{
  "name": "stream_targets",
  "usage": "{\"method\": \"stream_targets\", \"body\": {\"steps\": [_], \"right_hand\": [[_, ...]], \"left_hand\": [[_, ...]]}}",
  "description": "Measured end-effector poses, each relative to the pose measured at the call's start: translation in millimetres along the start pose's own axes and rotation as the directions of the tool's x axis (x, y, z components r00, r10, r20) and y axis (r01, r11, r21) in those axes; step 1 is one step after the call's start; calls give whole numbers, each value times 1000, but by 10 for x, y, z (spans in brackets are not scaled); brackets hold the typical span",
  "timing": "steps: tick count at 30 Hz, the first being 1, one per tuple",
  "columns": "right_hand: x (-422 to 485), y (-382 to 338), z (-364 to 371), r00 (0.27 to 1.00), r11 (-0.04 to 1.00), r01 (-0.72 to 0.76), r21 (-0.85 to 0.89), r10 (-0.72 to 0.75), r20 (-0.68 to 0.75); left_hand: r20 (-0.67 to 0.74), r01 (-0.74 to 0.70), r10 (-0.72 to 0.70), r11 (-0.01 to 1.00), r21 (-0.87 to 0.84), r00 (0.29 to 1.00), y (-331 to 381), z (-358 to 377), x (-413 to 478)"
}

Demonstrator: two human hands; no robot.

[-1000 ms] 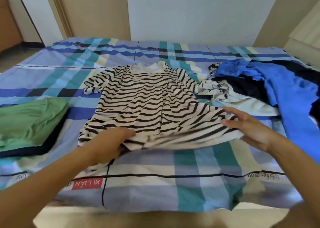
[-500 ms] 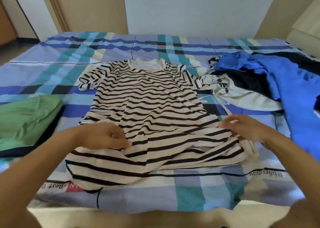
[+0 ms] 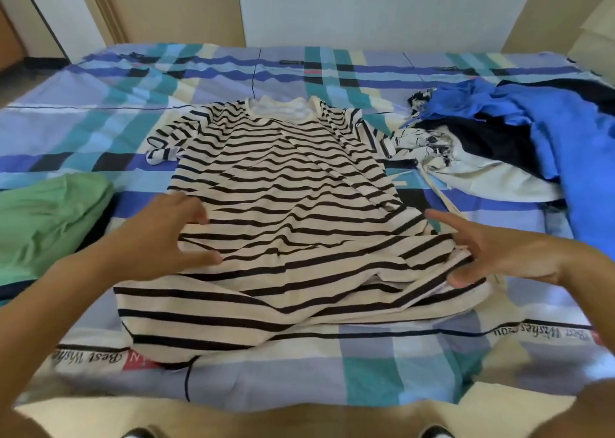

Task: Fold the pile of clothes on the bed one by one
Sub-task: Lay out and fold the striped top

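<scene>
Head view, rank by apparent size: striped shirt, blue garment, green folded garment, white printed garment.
1. striped shirt
2. blue garment, cropped at right edge
3. green folded garment, cropped at left edge; 2 versus 3 unsure
4. white printed garment, partly covered

left hand (image 3: 166,234): grip released, fingers spread | right hand (image 3: 499,254): opened too | striped shirt (image 3: 283,204): hem laid nearer bed's (image 3: 366,381) near edge
</scene>
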State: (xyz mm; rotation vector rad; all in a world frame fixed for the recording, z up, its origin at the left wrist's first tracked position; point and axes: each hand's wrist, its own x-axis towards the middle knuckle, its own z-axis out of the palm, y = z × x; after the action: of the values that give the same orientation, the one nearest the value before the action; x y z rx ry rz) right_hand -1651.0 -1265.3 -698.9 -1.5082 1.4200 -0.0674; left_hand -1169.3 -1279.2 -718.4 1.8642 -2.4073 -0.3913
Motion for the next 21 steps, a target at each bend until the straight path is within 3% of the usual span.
{"method": "stream_targets", "body": {"steps": [2, 4, 5, 7, 9, 10, 12, 14, 16, 18, 20, 21], "right_hand": [[-68, 42, 50, 996, 972, 49, -232, -65, -60], [-82, 32, 194, 972, 886, 186, -425, -228, -49], [-70, 6, 302, 956, 833, 254, -492, -295, -6], [-1, -40, 521, 929, 691, 336, -641, -355, 104], [122, -33, 622, 892, 571, 369, -734, -439, 107], [150, -48, 610, 873, 580, 380, -721, -481, 73], [172, -75, 473, 852, 709, 419, -568, -523, -24], [185, -116, 297, 819, 817, 414, -401, -526, -228], [285, -105, 132, 676, 866, 376, -329, -499, -542], [406, -98, 57, 476, 903, 312, -296, -418, -774], [442, -155, 96, 311, 905, 260, -338, -410, -857], [430, -212, 142, 258, 889, 237, -392, -447, -856]], "left_hand": [[221, -176, 208, 972, -153, 953, 211, 11, -221], [376, -305, 287, 952, -13, 881, 289, 179, -362], [375, -379, 324, 922, 81, 869, 279, 274, -396], [276, -405, 357, 903, 142, 893, 201, 377, -398], [130, -361, 356, 932, 23, 926, 142, 319, -348], [71, -332, 335, 942, -52, 940, 112, 275, -314], [-42, -290, 287, 942, -170, 957, 92, 186, -232], [-163, -255, 223, 942, -216, 961, 104, 128, -160], [-298, -175, 103, 958, -227, 949, 87, 83, -49], [-454, -40, -79, 968, -247, 888, 48, 39, 72], [-615, 39, -162, 977, -209, 772, 97, -9, 110], [-664, -10, -104, 986, -165, 741, 169, -50, 89]]}}
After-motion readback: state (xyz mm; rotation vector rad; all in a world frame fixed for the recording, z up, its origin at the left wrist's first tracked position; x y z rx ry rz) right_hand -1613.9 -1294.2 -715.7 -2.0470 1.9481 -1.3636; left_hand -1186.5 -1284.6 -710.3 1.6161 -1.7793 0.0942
